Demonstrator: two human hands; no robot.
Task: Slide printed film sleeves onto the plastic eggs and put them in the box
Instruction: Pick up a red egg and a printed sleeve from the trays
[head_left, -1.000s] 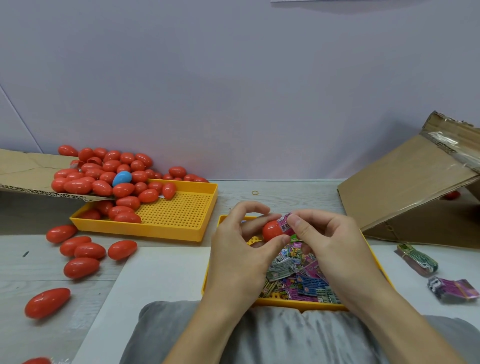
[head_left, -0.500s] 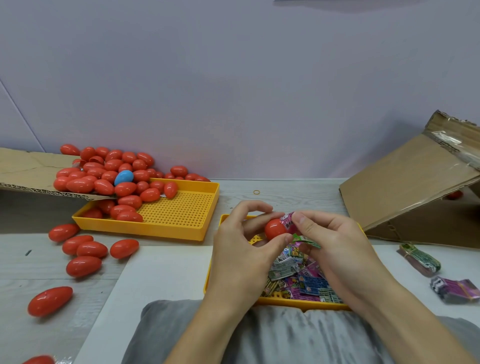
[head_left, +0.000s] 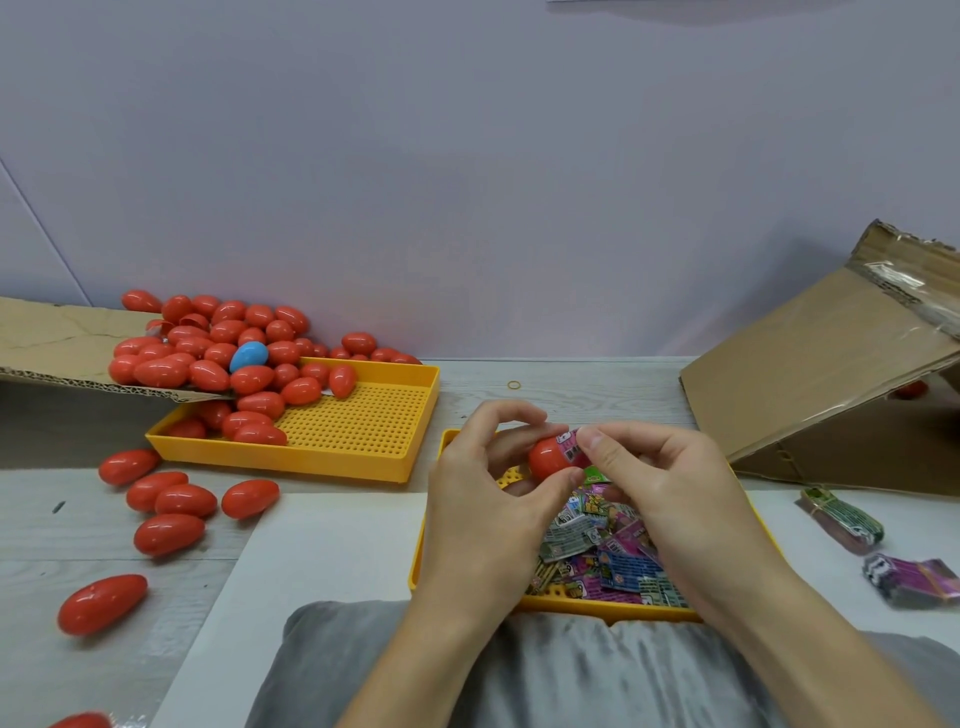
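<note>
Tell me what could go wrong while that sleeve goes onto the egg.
The left hand grips the red egg only by its bare end, so it may slip as the right hand pushes the pink sleeve on. A dropped egg would land among the loose sleeves in the yellow tray.

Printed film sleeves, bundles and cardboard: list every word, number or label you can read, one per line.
None can be read.
Pink sleeve on the red egg: print too blurred.
Loose sleeves in the yellow tray: bright graphics, characters too small.
Two banded bundles: print blurred.
Cardboard box: no text visible.
</note>
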